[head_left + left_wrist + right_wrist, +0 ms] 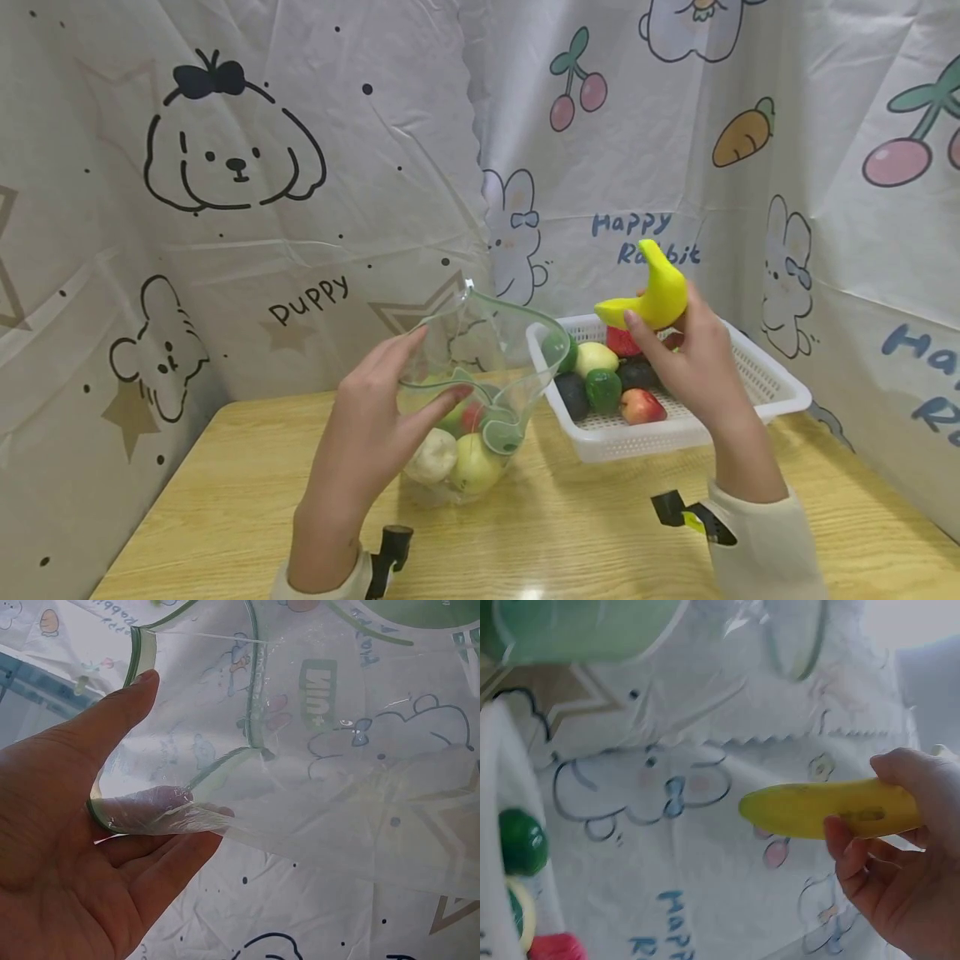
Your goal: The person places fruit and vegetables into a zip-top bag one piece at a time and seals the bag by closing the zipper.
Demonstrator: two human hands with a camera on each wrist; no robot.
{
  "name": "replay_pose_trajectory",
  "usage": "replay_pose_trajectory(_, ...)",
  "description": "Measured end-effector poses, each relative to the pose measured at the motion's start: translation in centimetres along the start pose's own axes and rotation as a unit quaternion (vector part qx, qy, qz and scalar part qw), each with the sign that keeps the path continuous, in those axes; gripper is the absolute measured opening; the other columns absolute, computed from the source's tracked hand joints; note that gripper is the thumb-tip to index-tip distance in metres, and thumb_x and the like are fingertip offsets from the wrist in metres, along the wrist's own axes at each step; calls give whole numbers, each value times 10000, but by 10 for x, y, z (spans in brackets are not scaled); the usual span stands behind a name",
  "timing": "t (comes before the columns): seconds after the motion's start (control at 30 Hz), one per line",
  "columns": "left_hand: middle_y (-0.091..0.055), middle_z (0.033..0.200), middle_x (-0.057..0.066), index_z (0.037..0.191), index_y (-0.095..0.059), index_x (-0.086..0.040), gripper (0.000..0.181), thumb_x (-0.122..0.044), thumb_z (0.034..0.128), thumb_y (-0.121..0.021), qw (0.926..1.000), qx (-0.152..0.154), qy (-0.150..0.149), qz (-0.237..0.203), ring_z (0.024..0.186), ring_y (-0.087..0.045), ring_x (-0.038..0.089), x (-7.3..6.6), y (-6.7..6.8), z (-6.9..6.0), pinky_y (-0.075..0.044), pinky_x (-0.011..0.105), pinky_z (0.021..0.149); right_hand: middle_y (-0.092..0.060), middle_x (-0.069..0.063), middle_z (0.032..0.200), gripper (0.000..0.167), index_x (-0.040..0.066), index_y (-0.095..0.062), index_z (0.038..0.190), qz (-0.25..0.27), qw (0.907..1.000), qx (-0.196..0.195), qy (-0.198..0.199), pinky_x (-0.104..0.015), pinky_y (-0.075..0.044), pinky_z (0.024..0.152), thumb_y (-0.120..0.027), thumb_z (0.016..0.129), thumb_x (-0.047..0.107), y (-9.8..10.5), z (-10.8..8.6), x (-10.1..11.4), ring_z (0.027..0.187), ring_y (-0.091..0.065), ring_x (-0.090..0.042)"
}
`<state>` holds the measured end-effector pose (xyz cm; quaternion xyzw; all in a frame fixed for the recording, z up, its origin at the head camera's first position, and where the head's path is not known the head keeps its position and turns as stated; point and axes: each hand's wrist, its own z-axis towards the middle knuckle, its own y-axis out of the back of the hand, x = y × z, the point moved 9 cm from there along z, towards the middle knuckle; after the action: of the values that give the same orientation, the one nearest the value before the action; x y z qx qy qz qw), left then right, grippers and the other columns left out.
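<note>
My right hand (693, 354) grips a yellow toy banana (660, 292) between thumb and fingers, raised over the white basket. In the right wrist view one end of the banana (802, 810) points away from the hand. My left hand (375, 412) holds a clear plastic zip bag (487, 333) by its green-edged mouth, which gapes. From the left wrist view, the thumb lies at the rim and some fingertips show through the plastic (315, 810). Inside the bag's bottom are a yellow-green round fruit (477, 463), a whitish lumpy piece (432, 456) and something red, partly hidden by printing.
A white perforated basket (622, 448) stands right of the bag, holding several toy fruits and vegetables, among them a red-yellow apple (642, 407) and a green pepper-like piece (603, 391). Both stand on a wooden table (585, 525). Printed curtains (390, 183) enclose the back and sides.
</note>
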<state>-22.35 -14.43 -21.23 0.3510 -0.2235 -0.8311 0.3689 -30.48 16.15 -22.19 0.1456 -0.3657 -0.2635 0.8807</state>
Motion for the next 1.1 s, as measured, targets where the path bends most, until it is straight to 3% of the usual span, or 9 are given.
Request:
replay_pose_trajectory(0.13,-588,1421,136,1439,-548,-27,753,-392,845,-830,10000,2,0,12,1289,-572,321,0,0,0,-483,492,1075,-582,-7,1193,438,32,-458,1351,877,9951,-372,260,-107,-498,738,-675,974,81,10,-7,31,923,-553,-134)
replay_pose_trajectory(0.27,-589,1421,128,1443,-546,-32,750,-386,846,-832,10000,11,15,2,1284,-575,316,-1,0,1,-484,491,1074,-582,-44,1232,542,81,-403,1407,2091,9748,-352,693,-149,-552,793,-645,945,-69,8,-14,56,948,-612,-163)
replay_pose_trajectory(0.33,-588,1422,125,1446,-545,-37,750,-385,846,-832,10000,16,24,3,1283,-575,313,-1,-1,1,-484,491,1074,-598,-88,1235,565,44,-407,1401,2361,9666,-224,967,-171,-568,792,-642,918,-130,2,-17,66,930,-638,-168)
replay_pose_trajectory(0.4,-589,1423,121,1447,-544,-40,750,-385,846,-832,10000,21,38,0,1282,-576,310,0,-1,1,-487,491,1071,-616,-90,1234,559,-1,-422,1380,2278,9666,-72,1175,-176,-574,785,-663,898,-147,-4,-19,73,916,-651,-147)
replay_pose_trajectory(0.5,-589,1422,122,1445,-546,-38,749,-383,846,-834,10000,12,46,3,1284,-575,313,0,-1,1,-490,490,1068,-652,-65,1206,535,-40,-468,1324,1775,9741,177,1388,-185,-577,734,-717,861,-140,-16,-21,79,866,-646,-125)
replay_pose_trajectory(0.73,-579,1433,134,1450,-538,-31,759,-389,848,-830,10000,-2,72,1,1307,-560,328,1,-1,0,-484,494,1074,-656,-1,1033,408,47,-604,1212,921,9830,581,1478,-217,-566,643,-797,856,1,-36,-23,82,842,-596,-110)
replay_pose_trajectory(1.1,-578,1436,135,1446,-540,-27,762,-367,836,-845,10000,-40,-8,-2,1314,-555,328,1,-2,0,-485,495,1074,-669,-11,1018,355,51,-556,1262,1051,9849,951,997,-243,-558,643,-717,947,79,-49,-25,77,775,-606,-127)
